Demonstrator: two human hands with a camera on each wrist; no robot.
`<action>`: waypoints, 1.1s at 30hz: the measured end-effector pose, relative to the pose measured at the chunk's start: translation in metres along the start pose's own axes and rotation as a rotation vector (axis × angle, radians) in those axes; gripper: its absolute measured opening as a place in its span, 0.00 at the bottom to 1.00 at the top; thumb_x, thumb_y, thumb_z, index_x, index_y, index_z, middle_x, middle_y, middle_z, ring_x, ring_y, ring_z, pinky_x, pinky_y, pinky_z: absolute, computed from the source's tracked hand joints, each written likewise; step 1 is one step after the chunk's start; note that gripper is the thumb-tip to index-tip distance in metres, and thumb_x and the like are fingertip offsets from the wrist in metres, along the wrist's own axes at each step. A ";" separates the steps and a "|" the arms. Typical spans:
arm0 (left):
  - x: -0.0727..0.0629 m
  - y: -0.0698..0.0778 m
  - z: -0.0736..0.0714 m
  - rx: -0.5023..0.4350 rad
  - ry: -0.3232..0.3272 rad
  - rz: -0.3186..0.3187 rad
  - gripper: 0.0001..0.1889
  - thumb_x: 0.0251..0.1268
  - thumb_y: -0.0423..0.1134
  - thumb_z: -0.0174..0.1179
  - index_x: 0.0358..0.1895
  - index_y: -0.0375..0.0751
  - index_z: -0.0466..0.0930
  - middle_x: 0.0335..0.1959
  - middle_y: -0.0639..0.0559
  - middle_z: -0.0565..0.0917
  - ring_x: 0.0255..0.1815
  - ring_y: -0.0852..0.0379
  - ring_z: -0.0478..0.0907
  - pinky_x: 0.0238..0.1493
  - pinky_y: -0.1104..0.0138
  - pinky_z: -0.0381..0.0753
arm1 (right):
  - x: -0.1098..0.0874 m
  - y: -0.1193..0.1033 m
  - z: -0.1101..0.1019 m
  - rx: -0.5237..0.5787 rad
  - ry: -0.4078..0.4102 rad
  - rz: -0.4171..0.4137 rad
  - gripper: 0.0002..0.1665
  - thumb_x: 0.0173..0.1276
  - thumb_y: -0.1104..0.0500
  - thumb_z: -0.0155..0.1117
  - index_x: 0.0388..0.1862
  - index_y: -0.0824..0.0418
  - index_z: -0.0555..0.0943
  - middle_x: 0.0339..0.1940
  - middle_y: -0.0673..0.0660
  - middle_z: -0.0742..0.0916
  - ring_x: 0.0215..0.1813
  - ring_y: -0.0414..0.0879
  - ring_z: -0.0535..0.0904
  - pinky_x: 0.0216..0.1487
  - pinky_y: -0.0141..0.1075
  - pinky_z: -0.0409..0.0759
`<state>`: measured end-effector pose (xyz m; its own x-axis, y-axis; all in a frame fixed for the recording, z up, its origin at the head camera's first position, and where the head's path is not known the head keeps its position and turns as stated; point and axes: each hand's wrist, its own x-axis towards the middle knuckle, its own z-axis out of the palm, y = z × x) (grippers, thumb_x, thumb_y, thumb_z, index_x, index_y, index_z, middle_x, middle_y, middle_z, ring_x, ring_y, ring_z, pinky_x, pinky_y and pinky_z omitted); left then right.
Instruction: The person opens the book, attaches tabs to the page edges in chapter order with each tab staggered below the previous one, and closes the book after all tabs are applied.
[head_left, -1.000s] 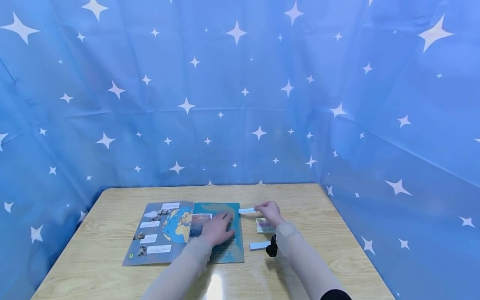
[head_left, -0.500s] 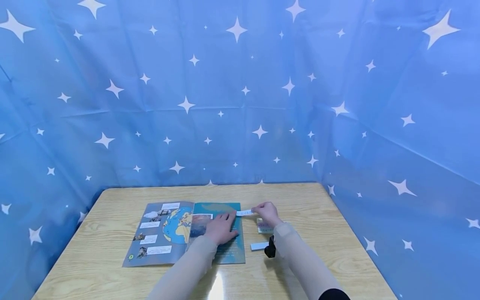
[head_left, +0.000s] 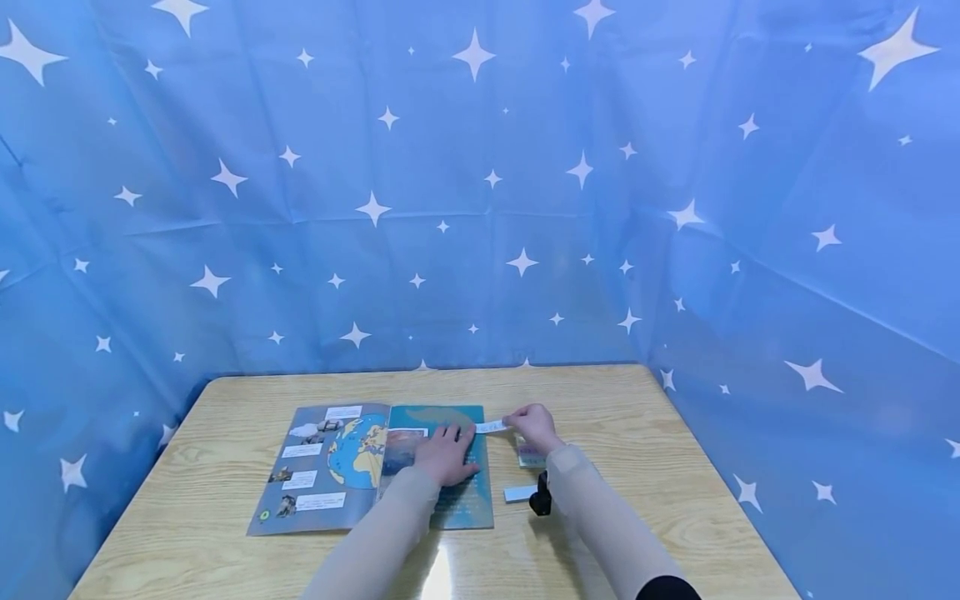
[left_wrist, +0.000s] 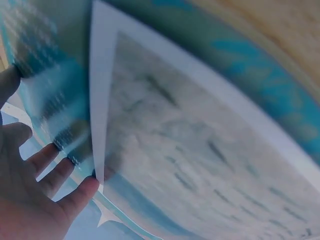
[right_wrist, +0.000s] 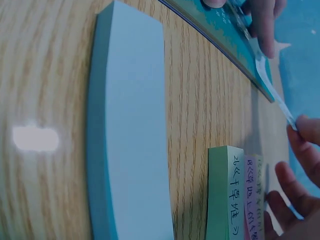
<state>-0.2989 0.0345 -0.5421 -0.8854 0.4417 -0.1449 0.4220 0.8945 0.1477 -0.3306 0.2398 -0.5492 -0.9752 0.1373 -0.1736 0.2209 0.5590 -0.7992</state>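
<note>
Clearly, a paper strip (head_left: pixel 491 427) between right fingers (right_wrist: pixel 300 145)

Head view looks down; close wrist views share the booklet (head_left: pixel 356 458)

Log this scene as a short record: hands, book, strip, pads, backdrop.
left hand: rests on open book, fingers extended
book: globe printed on left page
right hand: pinches paper strip
paper strip: spans from right hand to book's right edge
blue pad: on wooden table
green pad: handwriting on top, purple pad beside it
backdrop: blue, star-patterned
</note>
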 end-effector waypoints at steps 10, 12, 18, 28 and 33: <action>-0.001 0.007 -0.013 -0.021 -0.053 -0.028 0.37 0.64 0.60 0.59 0.73 0.51 0.63 0.67 0.44 0.66 0.69 0.43 0.61 0.60 0.45 0.71 | 0.004 0.002 0.000 -0.009 -0.004 -0.001 0.11 0.64 0.54 0.67 0.30 0.62 0.86 0.32 0.53 0.85 0.33 0.47 0.78 0.36 0.42 0.79; 0.001 0.007 -0.011 -0.015 -0.062 -0.037 0.37 0.64 0.60 0.59 0.73 0.51 0.63 0.67 0.44 0.65 0.69 0.43 0.60 0.60 0.45 0.70 | 0.005 0.002 0.000 -0.011 -0.004 0.007 0.11 0.64 0.54 0.68 0.30 0.62 0.86 0.33 0.53 0.85 0.34 0.47 0.78 0.37 0.41 0.79; 0.008 0.007 -0.006 -0.009 -0.097 -0.056 0.36 0.65 0.60 0.57 0.74 0.53 0.62 0.69 0.45 0.64 0.70 0.43 0.58 0.62 0.45 0.69 | 0.006 0.003 0.000 -0.006 -0.002 0.018 0.11 0.64 0.54 0.67 0.32 0.62 0.86 0.34 0.53 0.85 0.36 0.47 0.79 0.40 0.43 0.80; 0.003 0.008 -0.018 -0.037 -0.111 -0.067 0.35 0.64 0.60 0.59 0.73 0.53 0.65 0.68 0.46 0.66 0.70 0.43 0.60 0.59 0.45 0.72 | 0.005 0.004 0.002 -0.008 0.001 0.001 0.12 0.65 0.53 0.67 0.30 0.62 0.86 0.30 0.54 0.85 0.30 0.47 0.77 0.34 0.39 0.78; 0.003 0.009 -0.018 -0.045 -0.116 -0.079 0.34 0.66 0.59 0.57 0.73 0.53 0.65 0.68 0.46 0.66 0.70 0.43 0.60 0.60 0.45 0.71 | 0.003 0.004 0.002 0.004 0.019 -0.008 0.12 0.65 0.54 0.66 0.33 0.63 0.85 0.32 0.54 0.85 0.31 0.46 0.77 0.35 0.40 0.79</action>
<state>-0.3010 0.0429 -0.5235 -0.8858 0.3774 -0.2699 0.3402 0.9239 0.1752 -0.3330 0.2408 -0.5537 -0.9764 0.1486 -0.1566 0.2135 0.5566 -0.8029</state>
